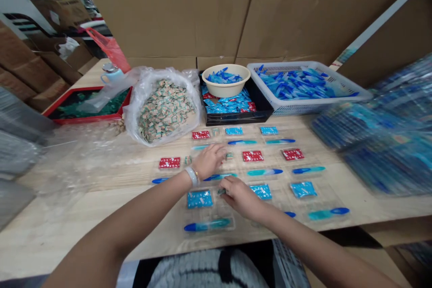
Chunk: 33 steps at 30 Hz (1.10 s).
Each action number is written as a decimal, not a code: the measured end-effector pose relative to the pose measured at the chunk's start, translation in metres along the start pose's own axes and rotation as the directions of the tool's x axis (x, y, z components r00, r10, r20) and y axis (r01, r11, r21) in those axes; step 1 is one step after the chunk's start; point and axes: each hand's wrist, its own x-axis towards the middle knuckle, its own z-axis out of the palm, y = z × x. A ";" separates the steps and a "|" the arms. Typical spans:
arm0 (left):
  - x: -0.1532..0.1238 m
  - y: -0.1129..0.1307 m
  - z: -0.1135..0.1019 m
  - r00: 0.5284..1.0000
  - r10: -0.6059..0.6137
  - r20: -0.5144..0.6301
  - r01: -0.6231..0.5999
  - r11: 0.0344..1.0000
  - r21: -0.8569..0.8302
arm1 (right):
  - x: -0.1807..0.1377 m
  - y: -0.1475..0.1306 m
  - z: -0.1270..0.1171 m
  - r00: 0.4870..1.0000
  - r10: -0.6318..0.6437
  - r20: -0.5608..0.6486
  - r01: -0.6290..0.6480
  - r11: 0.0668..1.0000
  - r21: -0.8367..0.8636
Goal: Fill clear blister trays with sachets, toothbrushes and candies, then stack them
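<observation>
My left hand (212, 161), with a band at the wrist, reaches over the middle of the clear plastic trays (232, 222). Its fingers are bent together beside a small green-and-beige packet (229, 156); what they pinch is hidden. Nearer to me, my right hand (242, 195) pinches a small packet (222, 191), mostly covered by its fingers, over a front tray. That tray holds a blue patterned packet (200, 199) and a slim two-tone blue piece (207, 225). Other trays hold red patterned packets (253, 156) or blue ones, with similar slim pieces.
At the back stand a clear bag (131, 114) of small packets, a black tray (236, 118) under a cream bowl (232, 91), and a white basket (286, 107) of blue pieces. Left is a red-rimmed tray (84, 119). Blurred stacked packages (388, 157) lie right. Cardboard (162, 22) walls the back.
</observation>
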 end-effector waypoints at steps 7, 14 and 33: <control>-0.070 0.017 -0.026 0.999 0.015 0.032 -0.009 0.980 -0.197 | 0.001 -0.002 -0.001 0.998 -0.028 0.051 0.038 0.978 -0.204; -0.085 0.035 -0.006 0.993 0.053 0.107 -0.031 0.979 -0.203 | -0.008 0.001 -0.005 0.998 0.053 0.026 -0.046 0.973 -0.225; -0.090 0.043 -0.015 0.977 0.039 0.209 -0.026 0.998 -0.064 | -0.006 0.002 0.007 0.998 -0.056 0.038 0.061 0.984 -0.167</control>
